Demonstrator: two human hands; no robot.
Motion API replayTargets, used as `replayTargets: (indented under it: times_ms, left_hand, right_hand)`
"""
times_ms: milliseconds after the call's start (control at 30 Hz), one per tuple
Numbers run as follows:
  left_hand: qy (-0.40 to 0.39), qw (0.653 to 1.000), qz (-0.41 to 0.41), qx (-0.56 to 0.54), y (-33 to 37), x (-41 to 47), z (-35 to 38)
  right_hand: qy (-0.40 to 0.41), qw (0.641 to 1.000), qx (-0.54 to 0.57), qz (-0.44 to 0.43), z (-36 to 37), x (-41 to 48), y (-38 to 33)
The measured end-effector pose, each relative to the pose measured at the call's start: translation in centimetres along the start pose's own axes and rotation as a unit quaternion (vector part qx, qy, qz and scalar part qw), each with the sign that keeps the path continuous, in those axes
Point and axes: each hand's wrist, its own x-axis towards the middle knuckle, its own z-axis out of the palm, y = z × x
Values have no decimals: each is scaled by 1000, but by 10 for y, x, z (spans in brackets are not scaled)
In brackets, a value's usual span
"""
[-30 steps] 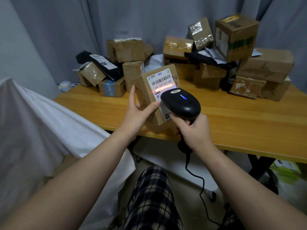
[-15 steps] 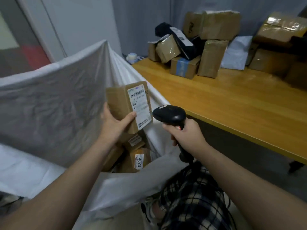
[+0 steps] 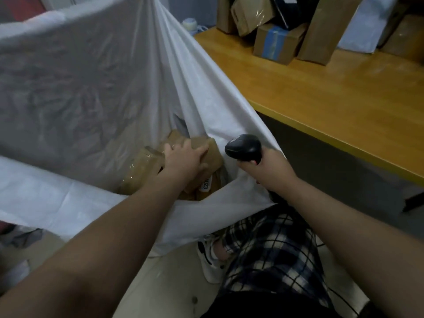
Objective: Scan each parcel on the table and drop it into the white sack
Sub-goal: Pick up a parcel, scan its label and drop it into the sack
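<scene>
- Our left hand (image 3: 183, 161) is down inside the white sack (image 3: 91, 76). Its fingers are curled over the top of a brown cardboard parcel (image 3: 212, 154), holding it.
- The parcel is low in the sack, above other parcels (image 3: 142, 166) lying there. Motion blur keeps us from telling whether it rests on them or hangs just above.
- Our right hand (image 3: 273, 173) is wrapped round the handle of the black scanner (image 3: 243, 149), just beside the sack's near edge.
- We judge the parcel light and stiff, since one hand carries it and its card faces look flat. Taped faces may be slippery, so the best hold is across the top, with thumb and fingers on opposite sides. A short drop should do it no harm.
- More boxes (image 3: 277, 42) wait at the far side of the worktop (image 3: 332, 92).
</scene>
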Motion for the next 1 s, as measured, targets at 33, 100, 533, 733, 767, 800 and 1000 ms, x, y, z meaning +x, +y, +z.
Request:
replayTargets:
  times_ms: [33,100,533,733,767,800,1000]
  left_hand:
    - [8,1000,4,-16,9,3,-8]
    - [59,998,6,-35,24,4,-24]
    - [213,948,130,-196,137,30,-145]
    - [192,927,148,-286,187,94,-161]
    - [197,925,144,-290,195,108,-165]
    - [203,924,138,-295,201,122,-171]
    - [231,910,77,-335,235,209,-211]
  right_hand:
    - [8,1000,-4,-8,-4,-2,0]
    - [31,1000,2,-2,-13,-7,0]
    - [200,884,398,140,-183,-12,32]
    - [228,779,553,191,-220,10,81]
    - [231,771,563,190,-225,17,87]
    - [232,765,571,188,-229,24,92]
    - [229,748,590,202,-243,73,115]
